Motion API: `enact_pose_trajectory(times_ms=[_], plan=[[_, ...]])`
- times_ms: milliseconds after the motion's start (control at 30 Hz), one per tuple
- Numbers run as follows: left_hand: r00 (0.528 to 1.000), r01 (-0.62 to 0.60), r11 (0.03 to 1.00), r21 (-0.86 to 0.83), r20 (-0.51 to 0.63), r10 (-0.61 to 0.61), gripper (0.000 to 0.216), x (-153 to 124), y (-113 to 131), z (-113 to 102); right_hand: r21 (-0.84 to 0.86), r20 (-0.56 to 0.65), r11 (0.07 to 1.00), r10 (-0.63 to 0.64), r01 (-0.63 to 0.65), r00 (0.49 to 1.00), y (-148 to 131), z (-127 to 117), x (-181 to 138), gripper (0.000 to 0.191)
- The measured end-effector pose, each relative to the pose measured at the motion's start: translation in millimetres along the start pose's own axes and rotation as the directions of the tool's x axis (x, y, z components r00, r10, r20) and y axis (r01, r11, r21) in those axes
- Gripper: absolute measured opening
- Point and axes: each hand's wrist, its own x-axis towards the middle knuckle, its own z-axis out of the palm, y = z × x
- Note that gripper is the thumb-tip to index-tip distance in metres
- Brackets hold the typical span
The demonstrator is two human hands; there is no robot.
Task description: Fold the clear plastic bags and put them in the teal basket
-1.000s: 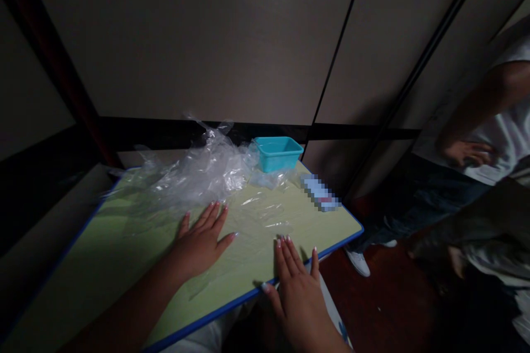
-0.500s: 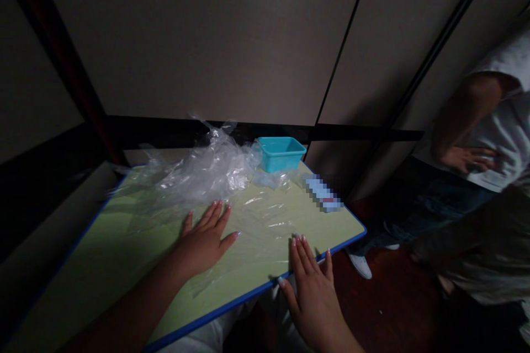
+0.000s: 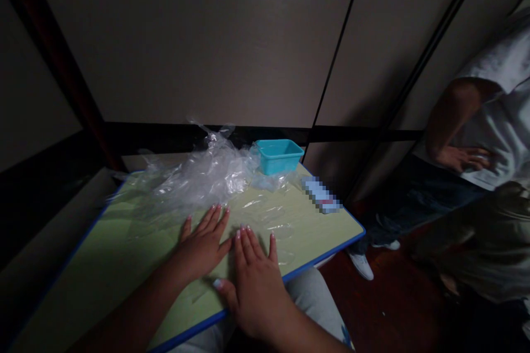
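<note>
My left hand [image 3: 201,245] lies flat, fingers spread, on a clear plastic sheet [image 3: 265,220] spread over the green table [image 3: 103,265]. My right hand [image 3: 255,281] rests flat beside it, fingers stretched out, its thumb side touching the left hand. Both press on the flat plastic near the table's front edge. A crumpled heap of clear plastic bags [image 3: 202,174] sits just beyond my fingers.
A turquoise plastic tub [image 3: 279,155] stands at the table's far corner, with a small blurred-out flat item [image 3: 321,194] to its right. Another person in a white shirt [image 3: 488,121] stands at the right. Dark wall panels rise behind the table.
My right hand has slid left from the table's front edge onto the plastic, ending against my left hand. The left hand has stayed put.
</note>
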Motion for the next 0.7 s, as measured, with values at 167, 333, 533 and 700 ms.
enact_pose_trajectory(times_ms=[167,333,533,700], plan=[[1.000,0.006,1.000,-0.004,-0.012,-0.006,0.065,-2.3,3.3,-4.0,-0.014,0.037,1.000,0.004,-0.003,0.999,6.0,3.5,-2.5,0.073],[0.999,0.029,1.000,-0.006,0.020,-0.029,0.066,-3.2,8.0,-10.1,-0.061,0.049,0.997,0.046,-0.043,0.998,23.5,-0.2,-17.5,0.074],[0.999,0.029,0.999,-0.025,0.027,-0.028,0.067,-1.8,6.3,-7.6,-0.146,0.033,0.981,0.131,-0.125,0.991,46.5,1.3,-32.2,0.075],[1.000,0.027,0.999,-0.035,0.008,-0.027,0.067,-1.5,4.4,-5.4,-0.189,0.024,0.965,0.187,-0.180,0.982,61.5,0.7,-43.5,0.073]])
